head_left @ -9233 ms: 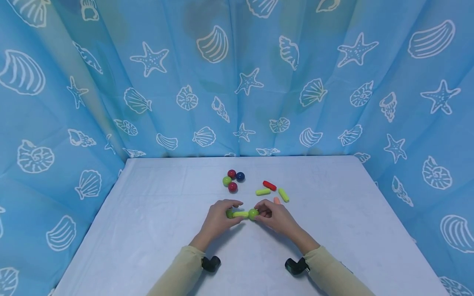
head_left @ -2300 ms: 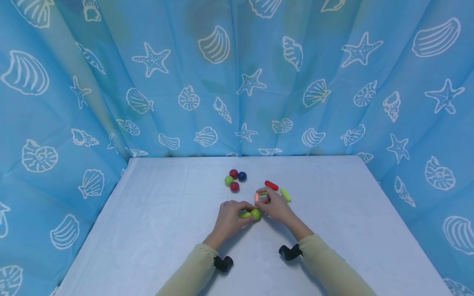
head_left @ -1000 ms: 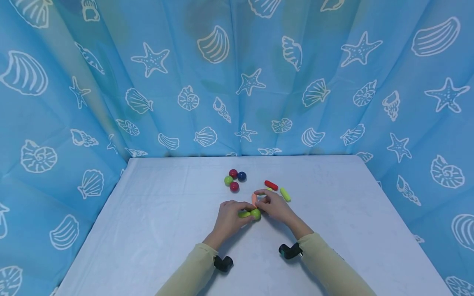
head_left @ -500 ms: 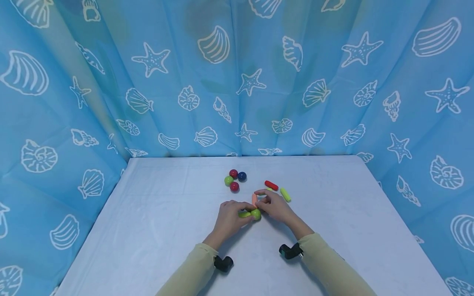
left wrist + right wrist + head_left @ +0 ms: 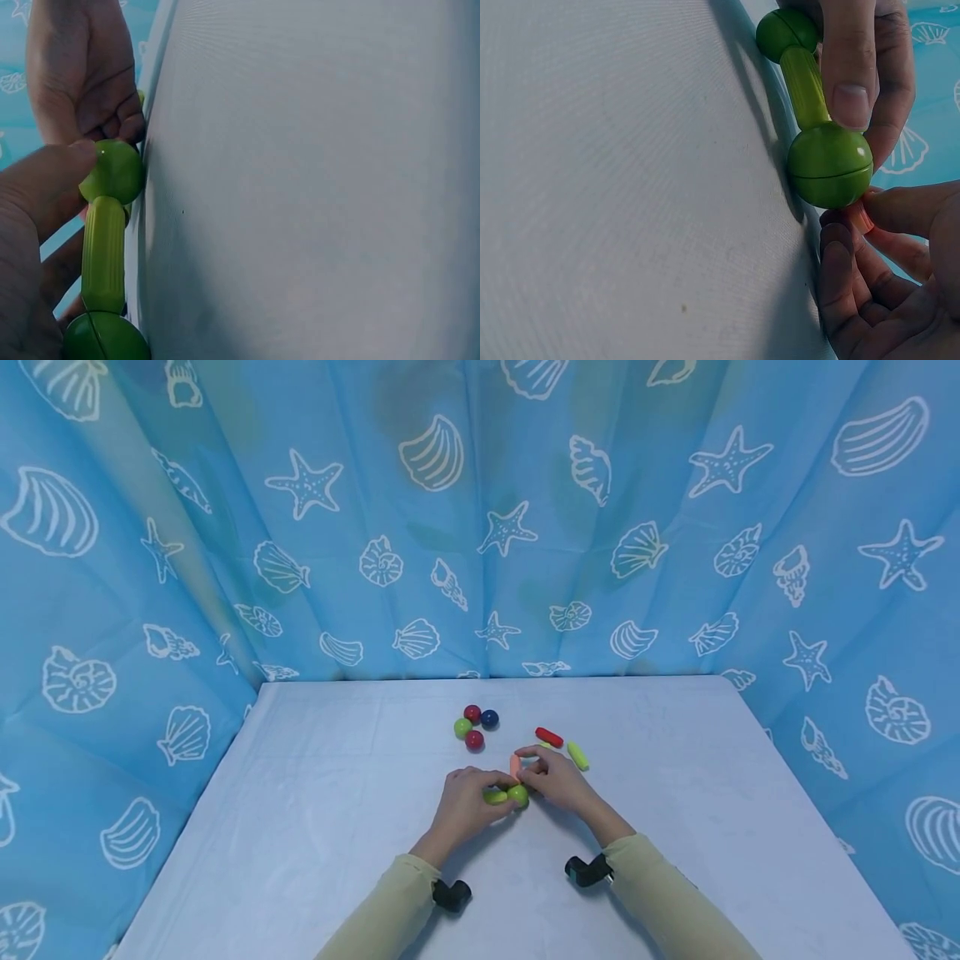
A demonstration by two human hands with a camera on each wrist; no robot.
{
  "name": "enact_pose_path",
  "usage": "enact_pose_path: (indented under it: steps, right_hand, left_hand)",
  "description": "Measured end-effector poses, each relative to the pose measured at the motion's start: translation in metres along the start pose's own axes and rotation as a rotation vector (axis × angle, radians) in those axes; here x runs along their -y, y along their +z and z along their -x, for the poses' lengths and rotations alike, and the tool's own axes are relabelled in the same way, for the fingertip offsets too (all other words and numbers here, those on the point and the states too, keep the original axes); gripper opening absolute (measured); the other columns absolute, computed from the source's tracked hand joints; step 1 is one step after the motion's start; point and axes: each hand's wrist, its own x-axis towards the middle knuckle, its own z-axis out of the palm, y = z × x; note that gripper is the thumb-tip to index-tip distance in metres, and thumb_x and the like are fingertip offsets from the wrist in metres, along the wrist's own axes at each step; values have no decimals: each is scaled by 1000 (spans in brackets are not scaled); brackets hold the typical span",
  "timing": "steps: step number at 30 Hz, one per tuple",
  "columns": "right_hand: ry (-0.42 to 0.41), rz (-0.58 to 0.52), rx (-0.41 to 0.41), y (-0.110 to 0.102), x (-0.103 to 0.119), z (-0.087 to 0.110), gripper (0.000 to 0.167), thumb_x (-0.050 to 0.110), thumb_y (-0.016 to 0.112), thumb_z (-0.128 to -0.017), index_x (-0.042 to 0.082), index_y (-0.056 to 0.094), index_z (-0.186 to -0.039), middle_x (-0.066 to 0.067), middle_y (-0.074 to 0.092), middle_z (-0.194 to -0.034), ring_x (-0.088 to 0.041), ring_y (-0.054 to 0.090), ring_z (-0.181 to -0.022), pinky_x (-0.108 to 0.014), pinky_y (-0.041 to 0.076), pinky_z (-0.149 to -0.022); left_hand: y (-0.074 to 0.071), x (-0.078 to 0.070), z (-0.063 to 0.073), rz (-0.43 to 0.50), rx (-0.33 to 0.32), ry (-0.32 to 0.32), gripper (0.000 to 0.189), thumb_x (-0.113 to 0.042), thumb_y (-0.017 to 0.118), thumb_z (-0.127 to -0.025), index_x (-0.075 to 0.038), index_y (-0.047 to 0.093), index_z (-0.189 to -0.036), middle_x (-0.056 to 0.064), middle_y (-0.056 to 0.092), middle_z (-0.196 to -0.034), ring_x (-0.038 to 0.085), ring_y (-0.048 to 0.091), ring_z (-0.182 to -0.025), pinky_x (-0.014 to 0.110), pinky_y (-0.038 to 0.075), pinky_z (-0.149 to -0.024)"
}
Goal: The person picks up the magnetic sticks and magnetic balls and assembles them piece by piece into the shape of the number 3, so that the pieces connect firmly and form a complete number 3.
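In the head view my left hand (image 5: 467,802) grips a green ball (image 5: 517,796) at the right end of a ridged yellow-green rod (image 5: 495,797), thumb and fingers on either side. A second green ball (image 5: 106,337) sits on the rod's other end, in the left wrist view. My right hand (image 5: 558,778) pinches a short orange rod (image 5: 515,765), which points away from me. In the right wrist view the orange rod's end (image 5: 860,218) meets the ball's side between thumb and fingers. The joined pieces lie low over the white tabletop.
Behind my hands stand two red balls (image 5: 474,740), a green ball (image 5: 462,727) and a dark blue ball (image 5: 490,719). A red rod (image 5: 549,737) and a yellow-green rod (image 5: 577,756) lie right of them; another rod is mostly hidden by my right hand. A blue curtain (image 5: 480,568) hangs behind.
Since the oldest frame, my right hand has let go of the ball and brought the orange rod to it; my left hand has shifted right onto that ball. Over the last second, hardly any movement.
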Motion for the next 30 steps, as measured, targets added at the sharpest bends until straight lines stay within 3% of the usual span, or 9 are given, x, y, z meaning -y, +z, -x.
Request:
enact_pose_path:
  steps: [23, 30]
  right_hand:
    - [-18, 15, -41, -3, 0, -14, 33, 19, 63, -100, 16, 65, -133, -3, 64, -92, -19, 59, -76, -29, 52, -72]
    - [-26, 74, -82, -8, 4, -18, 31, 22, 64, -99, 16, 66, -130, -2, 66, -92, -18, 59, -71, -28, 51, -64]
  left_hand:
    - [2, 1, 1, 23, -21, 11, 30, -39, 81, -87, -29, 77, -116, -15, 75, -109, 15, 61, -107, 51, 35, -109]
    - [4, 3, 0, 28, -25, 11, 30, -39, 81, -87, -29, 77, -115, -16, 75, -106, 14, 61, -106, 51, 36, -108]
